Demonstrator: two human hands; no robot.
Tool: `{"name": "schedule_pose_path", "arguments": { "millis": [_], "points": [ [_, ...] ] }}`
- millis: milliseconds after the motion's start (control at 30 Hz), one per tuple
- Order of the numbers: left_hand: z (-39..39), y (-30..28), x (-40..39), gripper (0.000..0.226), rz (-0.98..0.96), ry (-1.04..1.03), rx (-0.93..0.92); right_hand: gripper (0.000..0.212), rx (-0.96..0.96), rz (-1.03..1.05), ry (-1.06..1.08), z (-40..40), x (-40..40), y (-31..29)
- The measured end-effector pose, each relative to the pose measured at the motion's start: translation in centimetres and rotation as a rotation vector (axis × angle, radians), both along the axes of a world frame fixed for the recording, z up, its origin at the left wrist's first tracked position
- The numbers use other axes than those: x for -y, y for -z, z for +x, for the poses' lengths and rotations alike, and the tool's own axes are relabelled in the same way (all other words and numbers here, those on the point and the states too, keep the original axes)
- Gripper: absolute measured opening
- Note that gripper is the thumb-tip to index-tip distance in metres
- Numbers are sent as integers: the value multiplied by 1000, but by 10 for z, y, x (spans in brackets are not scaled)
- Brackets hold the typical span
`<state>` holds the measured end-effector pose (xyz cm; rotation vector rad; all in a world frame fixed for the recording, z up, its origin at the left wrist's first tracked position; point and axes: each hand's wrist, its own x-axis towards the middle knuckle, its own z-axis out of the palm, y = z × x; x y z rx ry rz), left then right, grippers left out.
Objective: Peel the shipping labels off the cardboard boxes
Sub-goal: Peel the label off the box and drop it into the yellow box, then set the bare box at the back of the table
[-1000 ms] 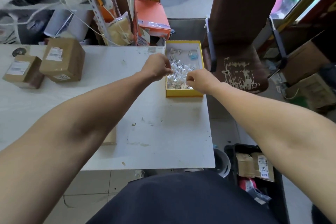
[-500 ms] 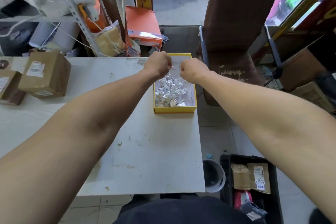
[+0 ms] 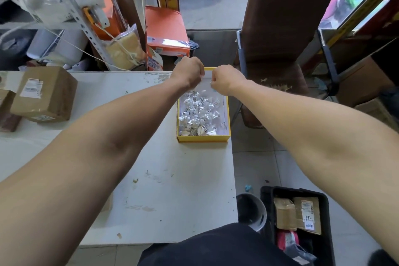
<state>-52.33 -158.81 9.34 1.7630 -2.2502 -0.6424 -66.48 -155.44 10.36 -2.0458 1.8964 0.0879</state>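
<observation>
Near edge, 6 o'clock: dark clothing of the person. At 4 o'clock on the floor, black crate (image 3: 326, 222) holding 2 cardboard parcels, 1 with its label (image 3: 307, 215) on.

White table (image 3: 172, 190) fills the middle ground. Yellow tray (image 3: 203, 138) sits at its right edge, about 1 o'clock, heaped with crumpled label scraps (image 3: 199, 115).

Both arms reach over the tray's far end. Left hand (image 3: 190, 72) and right hand (image 3: 226, 80) fisted, knuckles up, close together but not touching; whether they pinch anything, cannot tell.

At 9 o'clock, labelled cardboard box (image 3: 46, 95), well apart from the hands; a 2nd box (image 3: 5, 100) just beside it at frame edge.

Far, 1 o'clock: worn brown chair (image 3: 278, 34).
</observation>
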Motion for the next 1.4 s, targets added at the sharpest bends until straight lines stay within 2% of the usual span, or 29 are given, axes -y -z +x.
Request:
{"name": "schedule_pose_path", "arguments": {
  "millis": [100, 233, 367, 567, 633, 867, 1067, 1233, 1300, 1400],
  "points": [
    [-1, 1, -2, 28, 16, 38, 62, 18, -3, 9, -13, -3, -4, 3],
    [8, 2, -23, 22, 75, 124, 216, 18, -18, 32, -39, -2, -12, 5],
    [47, 17, -65, 60, 145, 197, 373, 20, -4, 82, -66, 16, -29, 12],
    [137, 33, -134, 65, 293, 86, 506, 25, -39, 104, -197, 91, -78, 14],
    [171, 35, -159, 64, 314, 26, 499, 14, -30, 124, -241, 121, -99, 18],
    [293, 30, -241, 68, 270, -106, 410, 22, 8, 204, -300, 241, -192, 41],
    [379, 47, -311, 84, 335, -96, 254, 52, 134, 271, -148, 324, -275, 56],
    [395, 62, -337, 111, 400, 48, 213, 89, 154, 307, -117, 355, -308, 69],
    [393, 70, -340, 110, 365, 80, 230, 92, 222, 305, -62, 362, -312, 78],
    [391, 79, -337, 97, 287, 63, 215, 83, 221, 246, -16, 372, -312, 84]
  ]
}}
